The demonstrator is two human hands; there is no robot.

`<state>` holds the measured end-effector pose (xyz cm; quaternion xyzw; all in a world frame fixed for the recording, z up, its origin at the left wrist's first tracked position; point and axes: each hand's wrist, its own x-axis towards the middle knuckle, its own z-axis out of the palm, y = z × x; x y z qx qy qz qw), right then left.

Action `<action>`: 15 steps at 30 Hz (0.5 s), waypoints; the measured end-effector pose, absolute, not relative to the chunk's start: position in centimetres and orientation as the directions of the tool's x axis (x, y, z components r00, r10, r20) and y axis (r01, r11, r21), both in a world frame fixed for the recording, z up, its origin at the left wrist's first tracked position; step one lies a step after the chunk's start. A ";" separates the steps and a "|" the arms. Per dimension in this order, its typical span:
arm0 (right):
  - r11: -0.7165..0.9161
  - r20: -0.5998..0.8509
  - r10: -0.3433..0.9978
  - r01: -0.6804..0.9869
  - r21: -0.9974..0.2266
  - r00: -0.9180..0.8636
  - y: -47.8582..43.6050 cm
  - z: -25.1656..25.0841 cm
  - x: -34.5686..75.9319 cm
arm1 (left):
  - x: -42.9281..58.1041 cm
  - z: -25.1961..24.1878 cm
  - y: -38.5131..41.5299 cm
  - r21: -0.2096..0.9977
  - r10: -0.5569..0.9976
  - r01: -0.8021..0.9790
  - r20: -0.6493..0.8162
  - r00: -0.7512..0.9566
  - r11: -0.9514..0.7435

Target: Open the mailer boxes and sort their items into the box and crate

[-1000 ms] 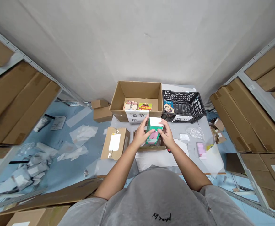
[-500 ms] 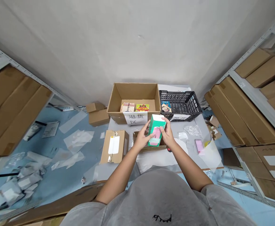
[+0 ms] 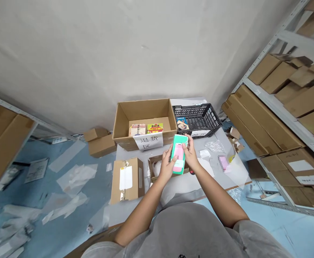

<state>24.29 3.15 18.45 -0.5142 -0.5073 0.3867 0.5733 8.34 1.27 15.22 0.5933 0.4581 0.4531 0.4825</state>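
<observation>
Between my two hands is a green box with a pink printed panel [image 3: 179,154], its front turned up toward me. My left hand [image 3: 167,163] grips its left side, thumb lying on the front. On the upper right edge, my right hand [image 3: 189,152] is closed around it, thumb also on the front. Beneath the box and partly hidden by it is a small opened cardboard box [image 3: 153,177] on the table [image 3: 143,154]. Behind stands a large open carton [image 3: 124,142] with a handwritten paper label and several printed packs inside.
A black plastic crate [image 3: 213,120] with a blue printed pack stands right of the carton. A taped cardboard box [image 3: 116,179] is at the table's left. Clear plastic wrap [image 3: 214,146] lies at right. Shelves of cartons [image 3: 270,125] flank the table; packaging scraps [image 3: 76,175] litter the floor.
The green box has been turned so its front faces me more squarely; its white top end no longer shows. Both hands keep hold of it. The camera view has tilted and shifted.
</observation>
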 end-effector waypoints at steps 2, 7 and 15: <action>0.187 0.204 0.960 0.098 -0.977 0.194 3.4 19.0 25.0 | 9.5 15.3 1.6 0.990 0.982 0.080 0.106 0.154 -0.120; 0.233 0.267 0.941 0.172 -0.957 0.209 4.6 20.0 28.3 | 12.7 15.8 3.6 0.990 0.982 0.065 0.115 0.151 -0.126; 0.192 0.216 0.966 0.165 -0.967 0.142 9.4 15.0 34.9 | 19.9 14.1 12.5 0.971 0.985 0.180 0.145 0.093 -0.160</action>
